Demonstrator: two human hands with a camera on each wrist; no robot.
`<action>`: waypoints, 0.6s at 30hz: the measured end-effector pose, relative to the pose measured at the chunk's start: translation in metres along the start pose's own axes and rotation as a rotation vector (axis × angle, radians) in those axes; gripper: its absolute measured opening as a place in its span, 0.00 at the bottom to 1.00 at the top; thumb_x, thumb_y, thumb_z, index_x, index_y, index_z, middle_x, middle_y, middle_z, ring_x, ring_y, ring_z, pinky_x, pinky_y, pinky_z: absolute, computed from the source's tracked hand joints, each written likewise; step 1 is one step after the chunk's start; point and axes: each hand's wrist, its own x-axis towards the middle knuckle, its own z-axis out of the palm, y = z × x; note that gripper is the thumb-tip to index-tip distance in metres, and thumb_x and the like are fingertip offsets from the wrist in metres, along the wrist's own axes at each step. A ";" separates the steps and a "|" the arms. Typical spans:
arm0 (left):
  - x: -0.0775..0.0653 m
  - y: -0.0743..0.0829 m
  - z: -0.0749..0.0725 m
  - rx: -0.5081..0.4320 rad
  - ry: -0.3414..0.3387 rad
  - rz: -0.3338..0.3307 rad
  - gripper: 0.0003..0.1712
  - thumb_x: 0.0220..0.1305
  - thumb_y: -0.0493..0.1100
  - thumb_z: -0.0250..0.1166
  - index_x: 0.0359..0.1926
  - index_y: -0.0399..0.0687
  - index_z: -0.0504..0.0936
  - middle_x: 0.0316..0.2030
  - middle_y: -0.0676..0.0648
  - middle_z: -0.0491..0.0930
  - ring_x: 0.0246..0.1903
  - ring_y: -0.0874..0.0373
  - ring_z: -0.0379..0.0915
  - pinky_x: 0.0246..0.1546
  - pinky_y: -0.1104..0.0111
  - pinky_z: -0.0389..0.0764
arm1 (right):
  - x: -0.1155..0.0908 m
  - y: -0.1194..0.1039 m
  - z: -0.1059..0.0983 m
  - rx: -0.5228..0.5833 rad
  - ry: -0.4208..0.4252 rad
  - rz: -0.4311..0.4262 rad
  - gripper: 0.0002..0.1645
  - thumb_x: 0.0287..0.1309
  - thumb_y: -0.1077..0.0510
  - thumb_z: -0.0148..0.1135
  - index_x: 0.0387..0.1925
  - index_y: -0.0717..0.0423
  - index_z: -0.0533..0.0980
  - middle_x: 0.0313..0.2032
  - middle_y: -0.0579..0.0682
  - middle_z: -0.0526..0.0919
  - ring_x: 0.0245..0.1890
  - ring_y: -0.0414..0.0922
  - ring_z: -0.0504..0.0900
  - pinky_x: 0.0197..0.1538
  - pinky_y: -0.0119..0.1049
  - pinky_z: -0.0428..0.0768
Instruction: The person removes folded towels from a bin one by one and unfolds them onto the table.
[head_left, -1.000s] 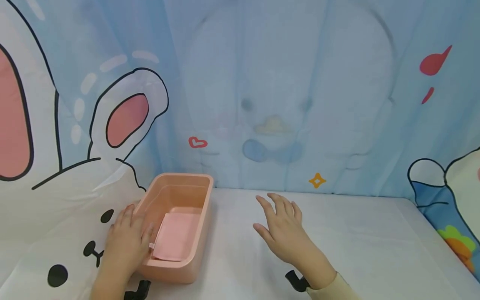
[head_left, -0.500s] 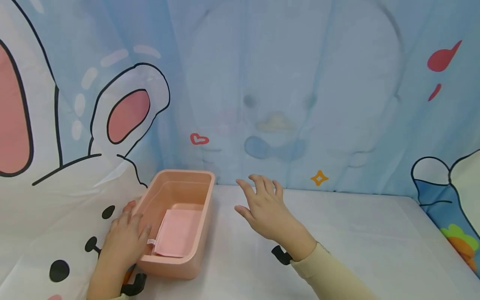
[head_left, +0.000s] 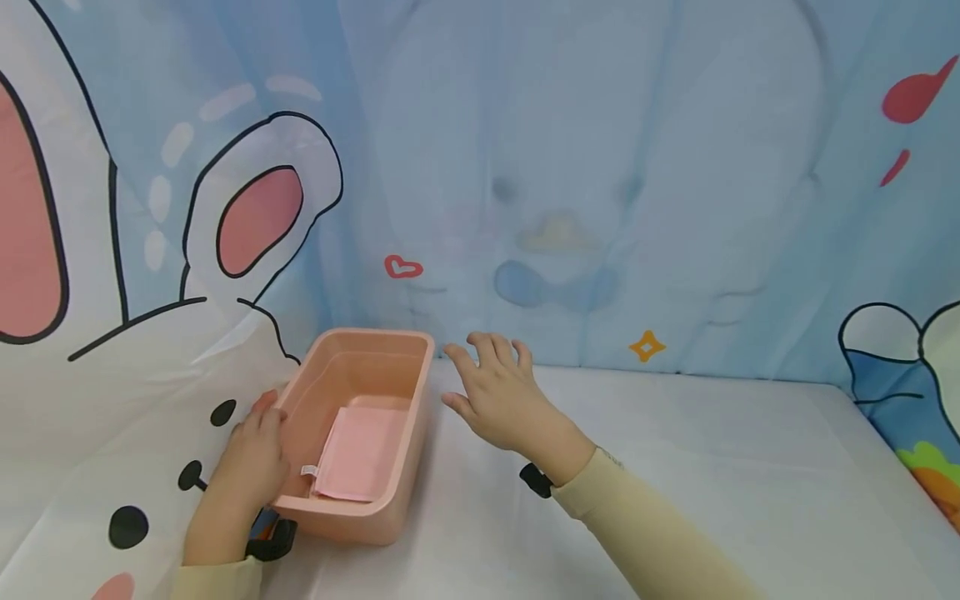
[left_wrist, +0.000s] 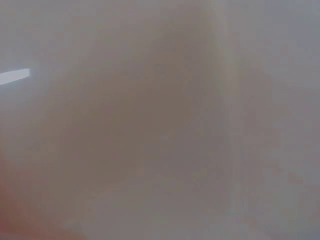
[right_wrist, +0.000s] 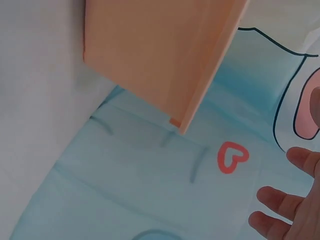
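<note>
A peach plastic bin stands on the white-covered table at the left. Inside lies a flat, folded pink cloth with a small white tag at its left edge. My left hand holds the bin's left rim, its fingers bent at the edge; the left wrist view is a blur. Just right of the bin, my right hand hovers with spread, slightly bent fingers, holding nothing. In the right wrist view its fingertips show at the lower right, apart from the bin's outer wall.
A light blue cloth backdrop with cartoon prints rises behind the table. White table cover spreads to the right of the bin. A black wrist strap piece shows by the left wrist, and another black piece by the right.
My right hand has moved left and away from me, closer to the bin's right side. The left hand stays at the left rim, its fingers shifting slightly. The view has tilted a little.
</note>
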 end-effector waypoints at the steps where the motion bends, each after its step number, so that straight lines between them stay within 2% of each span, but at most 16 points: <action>1: 0.002 0.001 0.000 0.006 -0.006 -0.004 0.27 0.62 0.27 0.63 0.62 0.23 0.71 0.69 0.23 0.68 0.59 0.24 0.73 0.67 0.33 0.74 | 0.002 0.000 0.001 -0.001 -0.006 0.000 0.39 0.80 0.34 0.53 0.81 0.42 0.59 0.77 0.58 0.62 0.78 0.60 0.60 0.76 0.71 0.57; 7: 0.006 0.002 0.002 0.035 0.011 -0.007 0.27 0.59 0.23 0.65 0.60 0.22 0.72 0.68 0.23 0.69 0.53 0.25 0.76 0.63 0.35 0.77 | 0.012 0.000 0.004 0.006 -0.026 0.004 0.40 0.80 0.32 0.51 0.82 0.43 0.58 0.78 0.58 0.60 0.78 0.60 0.59 0.76 0.71 0.55; 12: 0.004 0.002 0.004 0.036 0.047 0.003 0.26 0.57 0.23 0.65 0.58 0.23 0.73 0.70 0.24 0.68 0.51 0.26 0.76 0.60 0.37 0.77 | 0.022 -0.002 0.006 0.024 -0.043 0.012 0.41 0.80 0.31 0.51 0.83 0.42 0.57 0.78 0.58 0.60 0.78 0.60 0.58 0.76 0.70 0.55; 18: 0.001 0.006 0.005 0.026 0.081 0.017 0.24 0.56 0.23 0.64 0.56 0.23 0.74 0.67 0.22 0.71 0.46 0.27 0.76 0.55 0.38 0.77 | 0.037 -0.003 0.010 0.056 -0.078 0.043 0.42 0.80 0.31 0.50 0.83 0.41 0.55 0.77 0.58 0.60 0.78 0.60 0.58 0.74 0.68 0.59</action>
